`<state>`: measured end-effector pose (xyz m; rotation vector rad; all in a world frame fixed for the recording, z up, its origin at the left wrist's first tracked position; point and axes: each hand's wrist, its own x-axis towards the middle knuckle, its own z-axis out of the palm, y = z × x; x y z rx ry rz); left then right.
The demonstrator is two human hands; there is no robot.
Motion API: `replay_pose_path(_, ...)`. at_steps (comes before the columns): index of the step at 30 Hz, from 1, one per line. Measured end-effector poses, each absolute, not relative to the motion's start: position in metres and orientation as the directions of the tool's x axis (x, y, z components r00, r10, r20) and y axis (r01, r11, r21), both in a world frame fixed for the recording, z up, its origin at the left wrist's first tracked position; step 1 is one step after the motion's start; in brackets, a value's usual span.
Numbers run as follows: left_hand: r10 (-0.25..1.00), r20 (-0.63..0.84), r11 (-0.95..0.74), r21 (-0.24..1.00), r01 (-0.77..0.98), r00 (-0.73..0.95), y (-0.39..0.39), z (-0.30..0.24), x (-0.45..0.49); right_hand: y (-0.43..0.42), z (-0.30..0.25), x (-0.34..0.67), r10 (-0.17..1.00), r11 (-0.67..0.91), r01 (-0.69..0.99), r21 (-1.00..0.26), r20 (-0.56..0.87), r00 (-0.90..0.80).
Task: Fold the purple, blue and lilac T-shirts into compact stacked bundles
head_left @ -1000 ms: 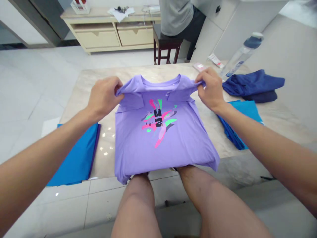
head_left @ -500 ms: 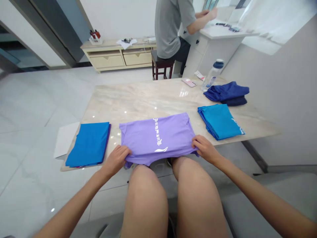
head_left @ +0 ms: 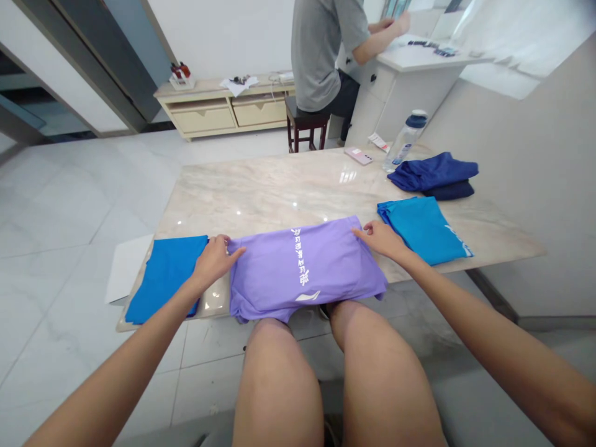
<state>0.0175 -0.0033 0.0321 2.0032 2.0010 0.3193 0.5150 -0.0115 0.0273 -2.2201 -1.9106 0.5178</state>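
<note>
A purple T-shirt (head_left: 270, 267) with white lettering lies folded into a wide strip in front of me, its near edge drooping over the table edge by my knees. My left hand (head_left: 215, 259) is at the shirt's far left corner, thumb over the cloth and fingers apart from it. At the far right corner, my right hand (head_left: 380, 239) touches the shirt with its fingertips, fingers stretched and not closed. Left of the shirt is a folded blue garment (head_left: 165, 273), partly behind my left forearm. A folded teal-blue garment (head_left: 423, 230) lies just beyond my right hand.
The marble-look table (head_left: 251, 186) also bears a dark blue garment (head_left: 433, 174), a water bottle (head_left: 405, 141), a pink phone (head_left: 358, 156) and a paper slip (head_left: 379, 142). Another person (head_left: 319, 56) sits on a stool (head_left: 305, 124) at a white counter (head_left: 405, 81).
Both hands have let go of the shirt's near corners and moved away from me to its far corners. The near edge now hangs down loosely.
</note>
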Motion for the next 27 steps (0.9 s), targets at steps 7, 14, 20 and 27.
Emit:
replay_pose_path(7,0.990,-0.132,-0.011,0.282,0.959,0.050,0.031,0.005,0.020,0.031,-0.008,0.504,0.983,-0.110,0.976,-0.188,-0.168,0.078)
replay_pose_path(14,1.000,-0.022,-0.011,0.351,0.936,0.020,0.091,-0.012,0.018,0.074,-0.026,0.501,0.981,-0.188,0.931,-0.313,-0.005,0.196)
replay_pose_path(20,0.988,0.082,0.081,0.465,0.882,-0.133,0.134,-0.001,0.042,0.096,-0.017,0.487,0.971,-0.150,0.901,-0.408,0.113,0.212)
replay_pose_path(27,0.997,0.069,0.012,0.290,0.957,-0.033,0.000,0.031,0.063,-0.027,0.003,0.487,0.949,0.254,0.923,-0.289,0.258,-0.181)
